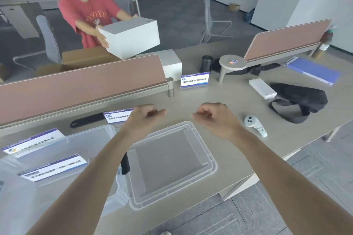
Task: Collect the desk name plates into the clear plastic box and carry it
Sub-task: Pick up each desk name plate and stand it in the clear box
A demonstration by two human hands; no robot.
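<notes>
A clear plastic box (99,131) stands at the lower left of the desk. Its clear lid (172,166) lies flat beside it on the right. One name plate (51,168) rests inside the box; another (30,143) shows at its far left side, whether inside I cannot tell. A third name plate (116,116) stands behind the box, partly hidden by my left hand (145,118). A further name plate (194,80) stands upright farther back. My right hand (214,118) hovers above the lid's far edge. Both hands are loosely curled and hold nothing.
A pink divider (82,86) runs along the desk's back left, another (286,40) at the right. A white controller (256,124), a black bag (299,99), a white box (262,88) and a blue folder (313,70) lie to the right. A person (89,15) across the desk holds a white carton (131,36).
</notes>
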